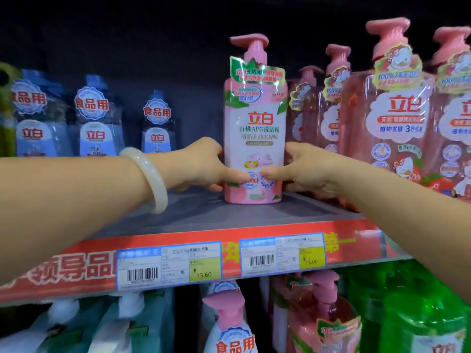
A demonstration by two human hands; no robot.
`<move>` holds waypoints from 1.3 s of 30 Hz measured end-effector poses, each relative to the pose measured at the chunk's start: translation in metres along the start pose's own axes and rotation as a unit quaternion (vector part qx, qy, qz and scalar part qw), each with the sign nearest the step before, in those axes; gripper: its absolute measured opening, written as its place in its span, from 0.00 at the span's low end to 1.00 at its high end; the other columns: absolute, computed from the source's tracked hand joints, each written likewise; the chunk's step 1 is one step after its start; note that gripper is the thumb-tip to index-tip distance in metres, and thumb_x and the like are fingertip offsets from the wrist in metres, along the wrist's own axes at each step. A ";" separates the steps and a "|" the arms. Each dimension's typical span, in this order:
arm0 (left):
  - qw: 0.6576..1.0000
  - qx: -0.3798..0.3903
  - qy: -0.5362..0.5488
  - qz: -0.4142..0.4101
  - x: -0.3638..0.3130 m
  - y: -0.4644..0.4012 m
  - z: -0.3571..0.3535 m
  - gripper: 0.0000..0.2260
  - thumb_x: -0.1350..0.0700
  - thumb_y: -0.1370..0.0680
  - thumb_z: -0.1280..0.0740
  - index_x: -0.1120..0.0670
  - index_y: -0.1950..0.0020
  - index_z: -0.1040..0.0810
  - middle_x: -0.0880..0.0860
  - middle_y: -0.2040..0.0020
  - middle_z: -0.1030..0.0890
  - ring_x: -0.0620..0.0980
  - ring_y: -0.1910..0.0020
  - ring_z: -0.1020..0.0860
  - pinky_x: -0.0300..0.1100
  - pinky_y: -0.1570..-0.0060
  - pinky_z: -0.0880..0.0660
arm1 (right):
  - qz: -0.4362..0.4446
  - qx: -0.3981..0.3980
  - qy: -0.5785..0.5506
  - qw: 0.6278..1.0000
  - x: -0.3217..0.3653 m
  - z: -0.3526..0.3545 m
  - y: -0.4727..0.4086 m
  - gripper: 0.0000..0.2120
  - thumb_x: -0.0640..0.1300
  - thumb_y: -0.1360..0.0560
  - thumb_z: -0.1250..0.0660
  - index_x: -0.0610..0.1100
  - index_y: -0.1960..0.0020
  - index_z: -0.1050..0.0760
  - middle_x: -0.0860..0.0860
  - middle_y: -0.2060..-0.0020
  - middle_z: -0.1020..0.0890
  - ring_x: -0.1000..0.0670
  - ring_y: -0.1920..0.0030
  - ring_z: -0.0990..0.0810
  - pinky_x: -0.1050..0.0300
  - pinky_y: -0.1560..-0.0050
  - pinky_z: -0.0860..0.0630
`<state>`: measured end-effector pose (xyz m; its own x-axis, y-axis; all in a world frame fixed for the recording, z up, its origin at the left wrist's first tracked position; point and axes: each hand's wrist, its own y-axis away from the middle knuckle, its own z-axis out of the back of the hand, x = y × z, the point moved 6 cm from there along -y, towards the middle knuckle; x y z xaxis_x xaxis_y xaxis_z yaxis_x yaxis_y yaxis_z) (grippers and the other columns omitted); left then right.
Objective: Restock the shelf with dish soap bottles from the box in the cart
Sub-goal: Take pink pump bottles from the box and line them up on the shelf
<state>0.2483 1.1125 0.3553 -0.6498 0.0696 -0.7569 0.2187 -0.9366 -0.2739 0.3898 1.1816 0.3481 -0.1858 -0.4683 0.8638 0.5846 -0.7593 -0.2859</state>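
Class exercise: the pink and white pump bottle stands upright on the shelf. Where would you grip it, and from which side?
Grip the pink and white pump bottle low on its broad straight body, from the open shelf front, as the left hand and right hand do. The pump head is narrow and overhanging, and pink bottles crowd its right.

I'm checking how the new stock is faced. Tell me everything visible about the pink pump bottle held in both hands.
The pink pump bottle stands upright on the grey shelf, label facing out. It looks like glossy plastic with a pink pump head, a pink-and-white wrap with red characters and green leaves, and a green tag at its neck. The left hand and right hand grip its lower sides, thumbs across the front. Translucent pink bottles stand close on its right; the shelf to its left is bare.
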 end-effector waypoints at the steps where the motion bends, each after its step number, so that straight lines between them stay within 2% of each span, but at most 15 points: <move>1: 1.000 -0.005 -0.009 0.004 0.000 -0.005 0.000 0.19 0.56 0.32 0.24 0.60 0.45 0.22 0.55 0.49 0.16 0.52 0.51 0.17 0.50 0.48 0.20 | -0.010 0.001 0.017 1.000 0.000 0.000 -0.006 0.13 0.36 0.25 0.32 0.44 0.42 0.26 0.47 0.44 0.19 0.49 0.50 0.19 0.52 0.49 0.22; 4: 0.999 -0.023 -0.033 0.014 0.000 -0.020 -0.002 0.18 0.55 0.31 0.24 0.59 0.45 0.23 0.53 0.53 0.17 0.51 0.51 0.18 0.47 0.51 0.19 | -0.047 -0.012 0.070 0.996 -0.001 0.001 -0.023 0.17 0.38 0.25 0.32 0.43 0.37 0.27 0.47 0.40 0.21 0.47 0.41 0.22 0.52 0.49 0.26; 8: 0.998 -0.042 -0.038 0.019 0.001 -0.039 -0.006 0.14 0.55 0.30 0.25 0.55 0.48 0.25 0.51 0.56 0.20 0.51 0.55 0.20 0.46 0.54 0.19 | -0.089 -0.031 0.094 0.991 -0.005 -0.002 -0.043 0.21 0.40 0.23 0.35 0.42 0.30 0.32 0.45 0.32 0.28 0.45 0.34 0.29 0.49 0.47 0.27; 12: 0.998 -0.055 -0.028 0.034 0.006 -0.055 -0.006 0.15 0.56 0.30 0.25 0.55 0.48 0.27 0.51 0.55 0.21 0.53 0.52 0.20 0.47 0.54 0.20 | -0.102 -0.056 0.101 0.988 -0.012 0.000 -0.058 0.25 0.43 0.22 0.35 0.42 0.28 0.37 0.46 0.28 0.33 0.44 0.30 0.32 0.46 0.42 0.28; 17: 0.997 -0.056 -0.041 0.032 0.011 -0.069 -0.007 0.15 0.55 0.30 0.25 0.55 0.47 0.24 0.51 0.58 0.21 0.52 0.55 0.21 0.46 0.56 0.20 | -0.120 -0.074 0.102 0.985 -0.021 0.002 -0.071 0.27 0.46 0.23 0.34 0.45 0.27 0.40 0.43 0.32 0.28 0.42 0.37 0.26 0.44 0.39 0.26; 20: 0.997 -0.055 -0.042 0.028 0.012 -0.073 -0.006 0.15 0.55 0.30 0.24 0.55 0.47 0.24 0.51 0.57 0.20 0.52 0.57 0.21 0.44 0.58 0.20 | -0.118 -0.076 0.094 0.986 -0.023 0.003 -0.075 0.26 0.46 0.24 0.34 0.46 0.29 0.39 0.43 0.35 0.26 0.42 0.40 0.23 0.45 0.42 0.24; 23: 0.998 -0.051 -0.040 0.026 0.014 -0.074 -0.007 0.15 0.54 0.30 0.24 0.54 0.49 0.25 0.51 0.56 0.20 0.52 0.55 0.20 0.46 0.55 0.20 | -0.113 -0.082 0.084 0.987 -0.025 0.003 -0.075 0.25 0.45 0.24 0.34 0.45 0.30 0.38 0.43 0.36 0.26 0.43 0.42 0.23 0.47 0.45 0.22; 27: 0.997 -0.050 -0.057 0.017 0.012 -0.071 -0.007 0.15 0.53 0.30 0.25 0.54 0.49 0.26 0.51 0.51 0.21 0.53 0.53 0.22 0.45 0.53 0.22 | -0.107 -0.085 0.094 0.986 -0.026 0.003 -0.070 0.25 0.45 0.23 0.35 0.45 0.29 0.39 0.43 0.36 0.27 0.42 0.42 0.23 0.43 0.44 0.22; 29: 0.993 -0.034 -0.110 0.001 0.005 -0.066 -0.008 0.19 0.51 0.28 0.27 0.55 0.41 0.26 0.51 0.45 0.22 0.51 0.52 0.24 0.42 0.52 0.25 | -0.096 -0.091 0.124 0.983 -0.022 0.004 -0.065 0.24 0.46 0.23 0.35 0.43 0.31 0.37 0.42 0.37 0.26 0.42 0.43 0.22 0.44 0.44 0.22; 31: 0.977 0.000 -0.214 0.001 -0.003 -0.056 -0.007 0.21 0.48 0.26 0.30 0.54 0.36 0.29 0.50 0.47 0.25 0.49 0.52 0.28 0.38 0.54 0.30 | -0.093 -0.089 0.177 0.976 -0.014 0.004 -0.057 0.22 0.48 0.24 0.33 0.40 0.35 0.32 0.40 0.42 0.22 0.42 0.49 0.21 0.46 0.47 0.21; 33: 0.943 0.021 -0.333 0.007 -0.009 -0.046 -0.001 0.19 0.47 0.25 0.32 0.54 0.38 0.30 0.51 0.47 0.25 0.49 0.54 0.30 0.36 0.58 0.32 | -0.096 -0.077 0.232 0.965 -0.003 0.005 -0.045 0.16 0.50 0.25 0.32 0.38 0.47 0.28 0.40 0.54 0.20 0.43 0.64 0.25 0.51 0.61 0.24; 34: 0.925 0.027 -0.378 0.011 -0.011 -0.042 0.005 0.22 0.46 0.25 0.31 0.57 0.36 0.30 0.53 0.43 0.24 0.50 0.53 0.29 0.38 0.57 0.32 | -0.100 -0.075 0.261 0.957 0.005 0.006 -0.039 0.14 0.49 0.25 0.32 0.39 0.56 0.30 0.41 0.62 0.23 0.45 0.69 0.30 0.55 0.67 0.29; 36: 0.897 0.026 -0.441 0.022 -0.012 -0.032 0.018 0.28 0.45 0.26 0.31 0.60 0.33 0.31 0.56 0.36 0.25 0.52 0.50 0.27 0.41 0.52 0.30 | -0.093 -0.078 0.347 0.930 0.023 0.010 -0.024 0.18 0.49 0.23 0.34 0.41 0.64 0.37 0.45 0.69 0.30 0.48 0.73 0.35 0.58 0.73 0.36; 38: 0.894 0.006 -0.449 0.010 -0.017 -0.020 0.030 0.25 0.44 0.27 0.30 0.59 0.38 0.29 0.58 0.38 0.24 0.55 0.51 0.25 0.44 0.49 0.28 | -0.059 -0.065 0.416 0.905 0.043 0.005 -0.010 0.17 0.50 0.23 0.35 0.41 0.63 0.33 0.44 0.65 0.25 0.48 0.71 0.30 0.59 0.72 0.33; 39: 0.894 -0.006 -0.448 0.002 -0.021 -0.011 0.035 0.23 0.44 0.27 0.30 0.57 0.42 0.28 0.59 0.40 0.22 0.55 0.52 0.24 0.45 0.48 0.27 | -0.042 -0.049 0.438 0.897 0.050 -0.001 -0.003 0.14 0.50 0.22 0.36 0.39 0.57 0.28 0.42 0.58 0.21 0.47 0.65 0.25 0.58 0.67 0.28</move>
<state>0.2343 1.1094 0.3945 -0.9703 -0.2412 0.0203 0.2259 -0.9322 -0.2828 0.3777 1.1598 0.3921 -0.8000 -0.5506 0.2385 0.4757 -0.8242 -0.3073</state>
